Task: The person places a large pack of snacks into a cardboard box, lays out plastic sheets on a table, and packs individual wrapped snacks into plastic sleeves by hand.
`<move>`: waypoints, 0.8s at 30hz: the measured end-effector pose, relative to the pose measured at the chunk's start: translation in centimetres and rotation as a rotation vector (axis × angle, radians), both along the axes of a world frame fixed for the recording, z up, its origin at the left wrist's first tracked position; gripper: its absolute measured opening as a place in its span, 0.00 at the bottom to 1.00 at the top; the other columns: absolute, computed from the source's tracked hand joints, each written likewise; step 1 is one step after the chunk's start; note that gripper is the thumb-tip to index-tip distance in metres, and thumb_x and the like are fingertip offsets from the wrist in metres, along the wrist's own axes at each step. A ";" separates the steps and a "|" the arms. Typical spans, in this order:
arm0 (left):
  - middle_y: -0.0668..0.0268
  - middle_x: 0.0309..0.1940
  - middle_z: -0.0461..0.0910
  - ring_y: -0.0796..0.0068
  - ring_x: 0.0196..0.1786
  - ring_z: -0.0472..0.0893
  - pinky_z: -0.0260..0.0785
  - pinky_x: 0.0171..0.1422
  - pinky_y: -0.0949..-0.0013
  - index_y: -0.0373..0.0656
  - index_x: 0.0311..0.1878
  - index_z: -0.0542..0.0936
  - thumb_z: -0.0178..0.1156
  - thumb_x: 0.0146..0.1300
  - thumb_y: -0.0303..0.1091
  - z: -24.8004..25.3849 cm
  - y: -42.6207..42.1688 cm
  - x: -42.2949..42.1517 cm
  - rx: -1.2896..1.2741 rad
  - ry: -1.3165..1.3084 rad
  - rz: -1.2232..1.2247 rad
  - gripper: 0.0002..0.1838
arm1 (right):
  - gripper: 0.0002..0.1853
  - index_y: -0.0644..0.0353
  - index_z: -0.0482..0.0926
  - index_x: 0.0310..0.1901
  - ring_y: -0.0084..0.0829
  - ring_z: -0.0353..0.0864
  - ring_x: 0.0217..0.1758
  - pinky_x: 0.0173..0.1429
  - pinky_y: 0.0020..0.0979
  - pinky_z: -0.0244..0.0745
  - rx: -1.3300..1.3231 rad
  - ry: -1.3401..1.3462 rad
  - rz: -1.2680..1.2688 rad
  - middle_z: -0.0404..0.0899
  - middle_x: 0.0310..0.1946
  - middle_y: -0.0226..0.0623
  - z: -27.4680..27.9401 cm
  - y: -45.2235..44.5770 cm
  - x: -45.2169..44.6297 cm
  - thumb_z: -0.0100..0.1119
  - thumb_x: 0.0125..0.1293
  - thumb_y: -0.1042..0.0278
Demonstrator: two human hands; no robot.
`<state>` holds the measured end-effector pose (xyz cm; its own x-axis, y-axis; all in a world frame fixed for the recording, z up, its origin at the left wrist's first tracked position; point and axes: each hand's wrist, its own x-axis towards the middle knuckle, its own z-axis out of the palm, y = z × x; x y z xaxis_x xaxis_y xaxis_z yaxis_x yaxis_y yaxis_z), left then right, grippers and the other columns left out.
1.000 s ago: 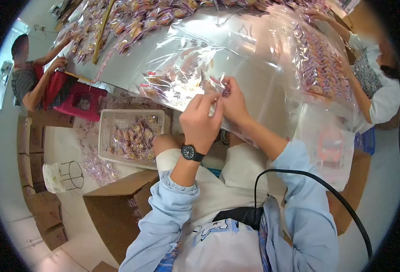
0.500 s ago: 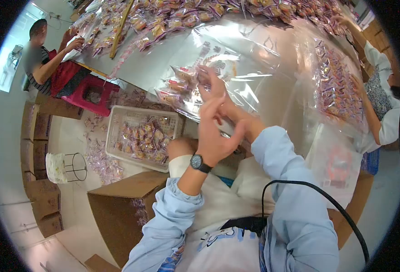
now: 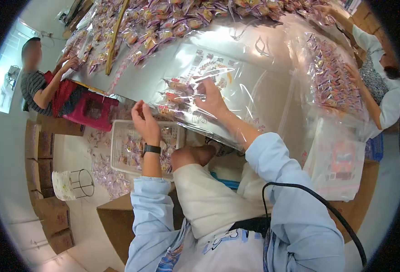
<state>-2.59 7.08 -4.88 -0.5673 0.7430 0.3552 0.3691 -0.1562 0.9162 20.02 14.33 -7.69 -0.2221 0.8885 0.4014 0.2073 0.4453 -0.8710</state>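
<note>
A clear printed plastic bag (image 3: 236, 86) lies flat at the table's near edge. Inside its left end, small wrapped snack packets (image 3: 176, 97) form a short row. My right hand (image 3: 213, 102) reaches into the bag under the film, its bent thumb and fingers around the right end of these packets; glare partly hides the contact. My left hand (image 3: 147, 127) is raised just left of the bag, above the basket, fingers slightly curled and apart, with nothing visible in it. Below it, a white plastic basket (image 3: 117, 147) contains many similar packets.
Heaped packets (image 3: 177, 22) cover the table's far side, beside a wooden strip (image 3: 113, 43). At right lie a filled bag (image 3: 333, 75) and stacked flat bags (image 3: 338, 158). Two people work at left and right. A pink stool (image 3: 91, 111) and cardboard boxes (image 3: 50, 217) stand left.
My left hand has moved away from my right wrist, leftward to above the basket. My right hand stays in the bag, at the packets. The camera view has shifted slightly.
</note>
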 end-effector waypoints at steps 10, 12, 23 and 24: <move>0.51 0.74 0.69 0.50 0.78 0.64 0.51 0.82 0.55 0.40 0.72 0.71 0.47 0.79 0.40 -3.0 8.8 -10.2 -0.178 0.647 -0.347 0.24 | 0.21 0.57 0.80 0.55 0.50 0.78 0.55 0.60 0.46 0.74 0.221 -0.688 0.036 0.79 0.51 0.46 3.5 -2.6 8.0 0.63 0.57 0.73; 0.50 0.75 0.67 0.48 0.79 0.61 0.49 0.82 0.51 0.43 0.73 0.71 0.49 0.78 0.45 -4.5 10.2 -11.6 -0.238 0.699 -0.338 0.26 | 0.17 0.57 0.83 0.50 0.48 0.80 0.52 0.57 0.45 0.77 0.377 -0.527 0.093 0.82 0.48 0.45 6.2 -4.8 13.2 0.63 0.57 0.72; 0.54 0.66 0.72 0.49 0.66 0.69 0.54 0.73 0.47 0.45 0.70 0.72 0.59 0.66 0.54 0.8 10.9 -7.5 -0.500 1.101 -0.212 0.34 | 0.12 0.58 0.84 0.47 0.41 0.82 0.49 0.54 0.38 0.79 0.211 -0.507 -0.251 0.82 0.44 0.42 13.2 10.2 18.9 0.63 0.63 0.67; 0.54 0.65 0.72 0.49 0.65 0.69 0.54 0.72 0.47 0.44 0.70 0.72 0.59 0.66 0.54 0.9 10.9 -7.5 -0.481 1.097 -0.209 0.34 | 0.15 0.57 0.82 0.50 0.42 0.81 0.52 0.57 0.40 0.78 0.272 -0.547 -0.213 0.80 0.47 0.43 12.7 12.6 17.6 0.64 0.63 0.65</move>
<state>-10.07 17.97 -3.98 0.0076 0.9721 0.2344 0.9929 -0.0351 0.1136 37.59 26.94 5.00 -0.2888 0.8184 0.4968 0.6974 0.5354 -0.4765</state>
